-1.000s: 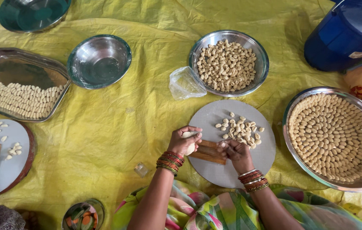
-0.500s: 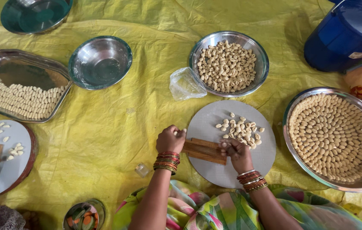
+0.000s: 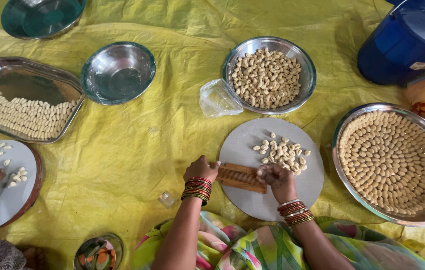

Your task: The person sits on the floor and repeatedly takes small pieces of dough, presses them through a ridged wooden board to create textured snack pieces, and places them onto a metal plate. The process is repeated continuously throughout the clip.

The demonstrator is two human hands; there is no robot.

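Centrally, a bowl (image 3: 268, 75) holds dough shells; the right tray (image 3: 391, 165) holds spiralled ones. Both hands grip a ridged board (image 3: 242, 177); the blue tub (image 3: 406, 40) is cut off.

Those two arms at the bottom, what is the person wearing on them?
Both forearms are bare, with no sleeves in view. The left hand has a stack of thin red and gold bangles at the wrist. The right hand has a similar stack, red and gold with a few pale bangles. No rings can be made out.

A wrinkled yellow sheet (image 3: 122, 160) covers the whole floor, and soft, even daylight falls on it.
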